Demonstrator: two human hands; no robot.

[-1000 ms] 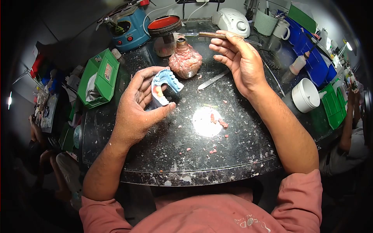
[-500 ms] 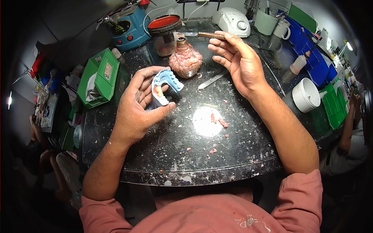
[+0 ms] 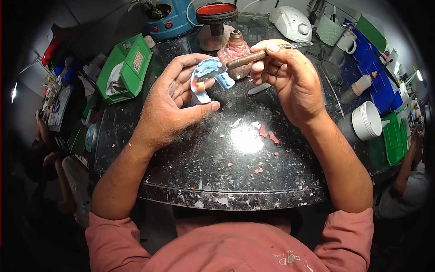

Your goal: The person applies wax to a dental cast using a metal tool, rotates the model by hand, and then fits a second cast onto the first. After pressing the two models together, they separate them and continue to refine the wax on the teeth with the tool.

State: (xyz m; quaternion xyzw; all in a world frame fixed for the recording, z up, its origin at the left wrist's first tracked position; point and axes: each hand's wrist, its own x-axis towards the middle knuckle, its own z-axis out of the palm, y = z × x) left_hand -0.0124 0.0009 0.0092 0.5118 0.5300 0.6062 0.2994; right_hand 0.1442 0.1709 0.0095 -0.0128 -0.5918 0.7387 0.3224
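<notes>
My left hand (image 3: 170,97) is wrapped round a blue-and-white dental cast (image 3: 203,93), its arch tilted towards me. A reddish-orange patch of wax (image 3: 197,86) shows on its inner left side. My right hand (image 3: 297,77) pinches a wax knife (image 3: 247,59) by its brown handle. One metal end of the knife points left to the cast, but whether it touches cannot be made out; the other end sticks out to the right. Just behind the handle stands a spirit lamp (image 3: 236,43) crusted with pink wax. A flat metal blade (image 3: 259,89) lies on the table below the right fingers.
Pink wax scraps (image 3: 268,134) litter the black table (image 3: 217,177). A green bin (image 3: 138,68) stands left, a blue machine (image 3: 168,20) and a red-topped stand (image 3: 216,11) at the back. Right are a white tub (image 3: 366,120) and a white device (image 3: 292,23). Other people sit at both sides.
My right hand has brought the wax knife from beside the lamp towards the cast. My left hand still holds the cast, now turned slightly. The whole view has shifted a little.
</notes>
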